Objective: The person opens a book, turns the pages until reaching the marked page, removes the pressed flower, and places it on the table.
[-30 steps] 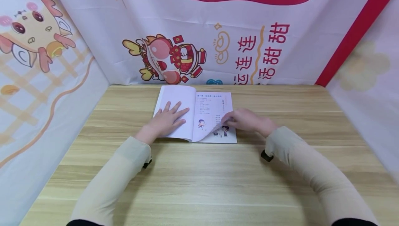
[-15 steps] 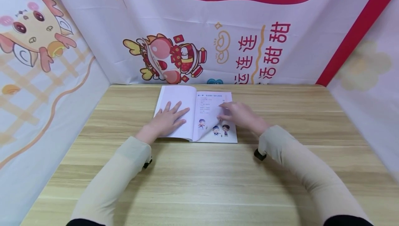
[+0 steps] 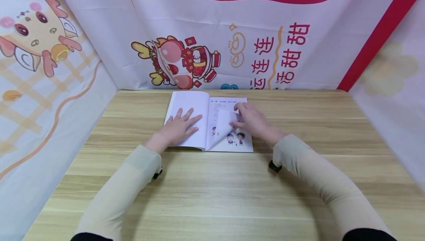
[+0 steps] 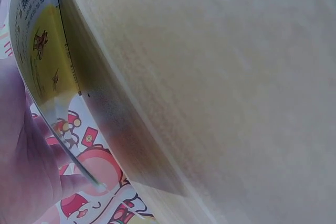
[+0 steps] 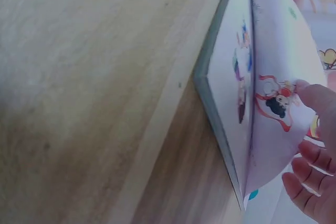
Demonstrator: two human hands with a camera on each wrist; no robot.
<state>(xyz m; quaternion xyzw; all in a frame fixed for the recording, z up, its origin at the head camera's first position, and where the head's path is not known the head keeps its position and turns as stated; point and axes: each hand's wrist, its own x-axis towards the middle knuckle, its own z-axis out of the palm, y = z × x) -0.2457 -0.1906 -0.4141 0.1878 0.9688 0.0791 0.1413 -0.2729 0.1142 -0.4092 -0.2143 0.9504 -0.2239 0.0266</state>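
Observation:
A book (image 3: 244,148) lies open near the table's far edge. My left hand (image 3: 177,128), fingers spread, rests flat on its blank left page (image 3: 192,102). In the left wrist view that hand (image 4: 31,156) lies along the book's bent cover (image 4: 50,66), which has a yellow patch. My right hand (image 3: 255,121) is at the right side, holding a printed page (image 3: 224,123) whose near part is lifted and folded leftward. The right wrist view shows the thumb against the raised page (image 5: 283,61), other fingers curved below; the index finger is hidden. Beneath, cartoon figures (image 3: 240,138) show.
The book rests on a wood-grain table (image 3: 212,189). Behind it hangs a white and red printed cloth (image 3: 212,16), with another printed cloth (image 3: 30,97) at the left. Small black devices (image 3: 275,166) sit under both wrists.
My right hand has moved left and slightly away, and the page corner has folded further left, uncovering more of the cartoon figures. The left hand has stayed in place.

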